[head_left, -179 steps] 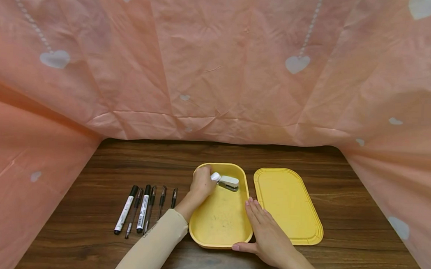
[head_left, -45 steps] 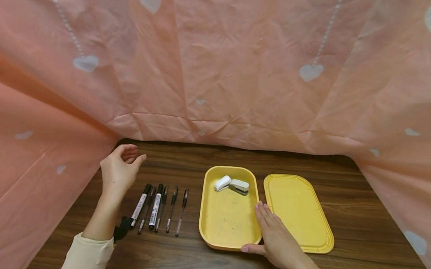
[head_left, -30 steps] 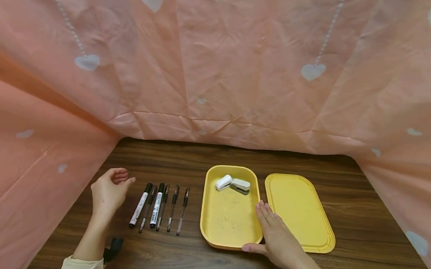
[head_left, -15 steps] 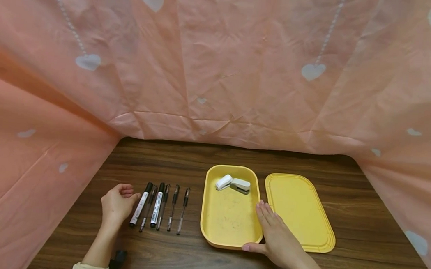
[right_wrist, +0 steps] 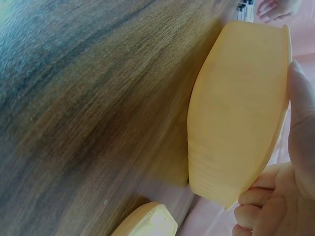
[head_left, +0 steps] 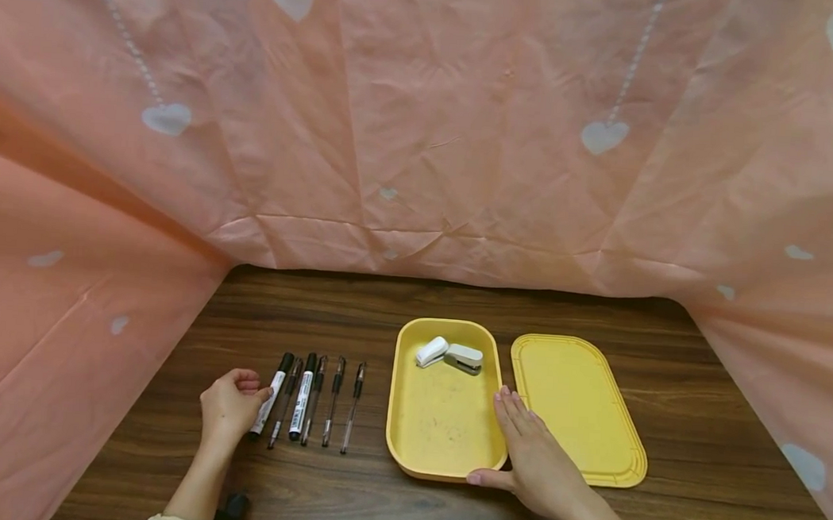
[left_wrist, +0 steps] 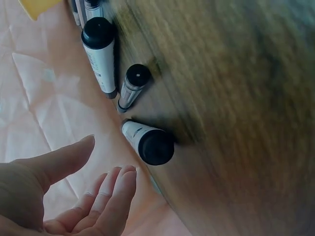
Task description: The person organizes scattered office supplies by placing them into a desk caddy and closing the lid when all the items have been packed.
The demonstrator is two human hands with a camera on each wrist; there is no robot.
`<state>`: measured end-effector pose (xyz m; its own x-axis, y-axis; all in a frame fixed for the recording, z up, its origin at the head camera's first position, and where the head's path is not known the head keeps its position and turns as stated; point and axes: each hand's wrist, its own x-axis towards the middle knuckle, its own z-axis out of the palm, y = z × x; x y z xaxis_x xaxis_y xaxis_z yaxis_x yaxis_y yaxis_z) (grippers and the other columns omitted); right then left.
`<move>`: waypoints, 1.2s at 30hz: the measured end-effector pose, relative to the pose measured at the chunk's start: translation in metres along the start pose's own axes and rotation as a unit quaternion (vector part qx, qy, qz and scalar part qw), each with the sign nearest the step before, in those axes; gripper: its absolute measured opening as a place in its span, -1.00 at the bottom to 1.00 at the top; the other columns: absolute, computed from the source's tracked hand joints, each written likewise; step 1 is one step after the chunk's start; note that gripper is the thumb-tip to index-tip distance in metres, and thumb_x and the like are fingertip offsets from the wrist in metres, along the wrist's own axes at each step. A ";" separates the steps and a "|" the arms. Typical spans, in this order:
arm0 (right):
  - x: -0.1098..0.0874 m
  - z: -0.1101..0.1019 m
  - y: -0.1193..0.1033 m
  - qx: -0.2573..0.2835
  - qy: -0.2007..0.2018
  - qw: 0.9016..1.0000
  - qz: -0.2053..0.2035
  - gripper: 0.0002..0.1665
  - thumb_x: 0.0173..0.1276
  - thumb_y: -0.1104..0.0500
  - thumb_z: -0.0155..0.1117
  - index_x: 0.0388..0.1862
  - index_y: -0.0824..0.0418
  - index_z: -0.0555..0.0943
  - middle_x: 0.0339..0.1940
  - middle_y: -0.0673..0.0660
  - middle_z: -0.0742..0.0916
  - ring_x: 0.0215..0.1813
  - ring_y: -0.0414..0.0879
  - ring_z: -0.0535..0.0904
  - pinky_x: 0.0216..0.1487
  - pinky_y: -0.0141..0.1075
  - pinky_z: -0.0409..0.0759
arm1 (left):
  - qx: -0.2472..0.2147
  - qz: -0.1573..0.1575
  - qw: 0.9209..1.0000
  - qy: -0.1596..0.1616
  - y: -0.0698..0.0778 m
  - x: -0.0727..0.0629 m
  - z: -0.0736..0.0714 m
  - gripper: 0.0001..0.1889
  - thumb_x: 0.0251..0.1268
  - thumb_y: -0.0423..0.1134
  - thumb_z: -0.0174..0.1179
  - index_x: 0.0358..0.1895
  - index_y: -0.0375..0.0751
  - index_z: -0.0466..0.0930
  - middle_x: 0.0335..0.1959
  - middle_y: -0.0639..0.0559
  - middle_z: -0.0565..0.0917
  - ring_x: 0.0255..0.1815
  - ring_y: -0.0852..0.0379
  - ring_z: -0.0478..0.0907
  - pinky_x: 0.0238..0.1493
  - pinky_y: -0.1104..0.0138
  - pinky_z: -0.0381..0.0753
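My left hand (head_left: 228,407) is beside the leftmost whiteboard marker (head_left: 274,394), thumb and fingers apart. In the left wrist view, that marker (left_wrist: 150,142) lies beyond the fingertips with nothing between them. A second marker (head_left: 303,396) and several black-capped gel pens (head_left: 333,402) lie in a row to its right. My right hand (head_left: 529,458) rests straight fingers along the right side of the yellow box (head_left: 395,402), thumb at its near corner. The right wrist view shows the box's outer wall (right_wrist: 236,108) against that hand. Inside the box sit two small white staplers (head_left: 464,357), touching.
A yellow lid (head_left: 579,413) lies flat on the wooden table (head_left: 699,436), right of the box. Pink cloth (head_left: 424,133) with pale hearts hangs at the back and both sides. A dark strap piece (head_left: 232,511) shows at the left wrist.
Six seconds ago my left hand was in the box at the white stapler. It let go, swung left past the pens, then came down beside the leftmost marker. My right hand stays at the box.
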<state>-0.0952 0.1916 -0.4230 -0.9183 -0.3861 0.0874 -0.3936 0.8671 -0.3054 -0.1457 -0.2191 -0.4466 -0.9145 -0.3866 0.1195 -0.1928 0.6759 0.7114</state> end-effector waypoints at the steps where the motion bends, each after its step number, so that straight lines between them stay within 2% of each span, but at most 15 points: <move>1: 0.000 0.000 0.000 -0.001 0.000 1.000 0.000 0.27 0.06 -0.42 0.28 0.44 0.47 0.19 0.49 0.42 0.26 0.51 0.28 0.17 0.41 0.18 0.24 | -0.001 -0.001 1.000 -0.002 0.000 0.000 0.000 -0.68 0.06 -0.32 0.35 -0.15 -0.49 0.61 -0.23 -0.37 0.72 -0.23 -0.21 0.71 -0.13 0.00 0.58; 15: 0.000 0.000 0.001 -0.009 0.013 1.000 -0.007 0.28 0.06 -0.48 0.22 0.43 0.47 0.21 0.48 0.43 0.28 0.50 0.27 0.20 0.40 0.15 0.27 | 0.008 -0.028 0.999 -0.039 -0.007 -0.002 0.002 -0.66 0.06 -0.32 0.33 -0.14 -0.53 0.59 -0.23 -0.39 0.70 -0.22 -0.26 0.66 -0.17 0.00 0.58; 22: 0.000 0.000 0.001 -0.008 0.013 1.000 -0.008 0.29 0.07 -0.50 0.20 0.43 0.47 0.21 0.47 0.43 0.29 0.50 0.28 0.20 0.39 0.16 0.28 | 0.023 -0.037 0.998 -0.055 -0.008 0.000 0.002 -0.68 0.03 -0.33 0.33 -0.18 -0.51 0.59 -0.28 -0.35 0.72 -0.25 -0.22 0.65 -0.18 0.02 0.57; 30: 0.000 0.001 0.002 -0.010 0.016 1.000 -0.009 0.30 0.06 -0.50 0.19 0.43 0.48 0.20 0.48 0.43 0.29 0.49 0.28 0.21 0.39 0.16 0.28 | 0.035 -0.038 0.997 -0.056 -0.009 0.002 0.004 -0.78 0.00 -0.34 0.33 -0.29 -0.42 0.64 -0.44 -0.22 0.73 -0.35 -0.12 0.64 -0.30 0.11 0.48; 36: 0.000 0.002 0.002 -0.010 0.019 1.000 -0.010 0.30 0.06 -0.51 0.19 0.43 0.48 0.20 0.47 0.43 0.29 0.49 0.28 0.21 0.39 0.15 0.28 | 0.028 -0.041 0.997 -0.050 -0.008 0.001 0.003 -0.79 0.04 -0.35 0.30 -0.27 -0.43 0.67 -0.43 -0.22 0.74 -0.37 -0.10 0.65 -0.31 0.13 0.51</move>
<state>-0.0956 0.1925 -0.4258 -0.9114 -0.3909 0.1285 -0.4114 0.8657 -0.2852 -0.1460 -0.2227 -0.4547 -0.9250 -0.3798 -0.0100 -0.2864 0.6797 0.6752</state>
